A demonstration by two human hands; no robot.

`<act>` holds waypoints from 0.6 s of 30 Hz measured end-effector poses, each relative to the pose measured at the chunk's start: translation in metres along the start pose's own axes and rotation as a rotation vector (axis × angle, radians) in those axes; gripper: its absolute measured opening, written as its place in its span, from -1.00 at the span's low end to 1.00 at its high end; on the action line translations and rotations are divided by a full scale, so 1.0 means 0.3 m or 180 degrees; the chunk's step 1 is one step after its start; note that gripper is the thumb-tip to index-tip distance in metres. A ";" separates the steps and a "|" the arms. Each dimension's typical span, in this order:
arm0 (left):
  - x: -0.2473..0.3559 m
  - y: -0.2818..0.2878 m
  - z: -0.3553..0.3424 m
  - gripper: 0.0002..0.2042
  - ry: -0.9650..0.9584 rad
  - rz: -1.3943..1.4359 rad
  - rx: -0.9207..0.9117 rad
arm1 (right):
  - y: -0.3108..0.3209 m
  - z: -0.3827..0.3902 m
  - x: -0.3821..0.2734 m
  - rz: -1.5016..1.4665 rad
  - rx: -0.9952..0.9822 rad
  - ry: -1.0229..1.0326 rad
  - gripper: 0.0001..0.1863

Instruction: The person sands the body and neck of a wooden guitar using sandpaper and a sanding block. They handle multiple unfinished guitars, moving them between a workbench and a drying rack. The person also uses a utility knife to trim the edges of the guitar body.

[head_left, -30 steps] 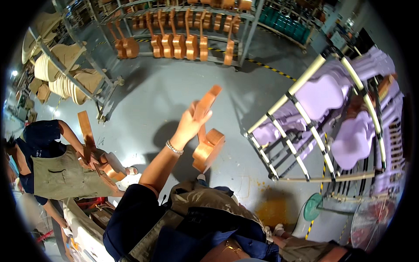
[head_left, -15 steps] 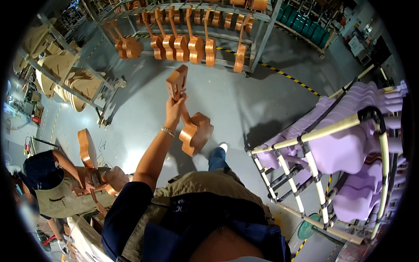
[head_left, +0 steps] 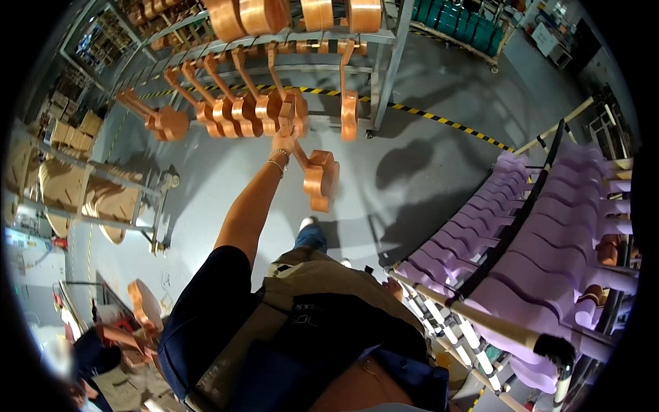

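Observation:
My left hand (head_left: 285,143) grips the upper neck of an unfinished copper-brown wooden guitar (head_left: 319,180), held out ahead of me with its body hanging lower, over the grey floor. Its headstock overlaps the hanging guitars behind it. My right hand (head_left: 393,288) is low at my side, partly hidden by my clothing, beside the rack of pale purple instrument bodies (head_left: 528,268); its fingers are too small and hidden to read. My foot in a white shoe (head_left: 308,222) shows below the held guitar.
A metal rack (head_left: 388,69) of brown guitars stands ahead, striped floor tape beneath. A trolley (head_left: 159,209) with pale wooden panels is at left, green drums or bodies (head_left: 461,33) at back right. A co-worker (head_left: 96,357) works at lower left beside another guitar (head_left: 144,302).
I have moved toward the guitar rack; the co-worker and panel trolley have slipped lower and back. The held guitar stays in my left hand. My right hand has come into view.

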State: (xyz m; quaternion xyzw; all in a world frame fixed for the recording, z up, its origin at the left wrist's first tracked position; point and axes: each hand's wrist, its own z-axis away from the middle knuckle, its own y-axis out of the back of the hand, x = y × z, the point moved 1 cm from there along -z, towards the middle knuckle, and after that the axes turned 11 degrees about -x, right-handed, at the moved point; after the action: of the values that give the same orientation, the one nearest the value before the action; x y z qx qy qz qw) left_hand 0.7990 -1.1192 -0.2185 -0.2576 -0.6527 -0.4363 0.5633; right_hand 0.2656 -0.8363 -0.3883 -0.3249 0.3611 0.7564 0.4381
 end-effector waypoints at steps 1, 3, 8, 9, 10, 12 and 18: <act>0.008 -0.038 -0.083 -0.66 -0.0049 -0.0228 0.0034 | 0.006 0.001 -0.001 0.0048 0.0139 -0.0214 -0.63; -0.033 -0.059 -0.264 -0.68 0.0033 -0.0040 -0.0025 | 0.013 0.030 0.003 0.0139 0.0332 -0.0659 -0.63; 0.019 -0.075 -0.605 -0.93 0.0620 0.1254 -0.0354 | -0.060 0.162 -0.006 0.0129 0.0791 -0.1619 -0.64; 0.036 -0.068 -0.629 -0.95 0.0888 0.1135 -0.0414 | -0.088 0.199 -0.022 0.0099 0.0869 -0.1768 -0.64; -0.059 -0.056 -0.755 -0.94 0.0908 0.1228 -0.0598 | -0.142 0.218 -0.036 0.0066 0.0899 -0.1884 -0.64; -0.076 -0.057 -0.839 -0.94 0.1029 0.1290 -0.0768 | -0.215 0.263 -0.073 0.0031 0.0984 -0.2119 -0.64; -0.158 -0.081 -1.042 -0.85 0.1196 0.1171 -0.0873 | -0.402 0.278 -0.173 -0.0103 0.1091 -0.2418 -0.65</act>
State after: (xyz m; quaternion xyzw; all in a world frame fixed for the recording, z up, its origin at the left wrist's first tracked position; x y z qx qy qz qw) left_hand 0.9496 -1.3924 -0.2755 -0.3600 -0.4143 -0.4511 0.7038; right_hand 0.3802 -0.7465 -0.3340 0.0492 0.2894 0.7444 0.5997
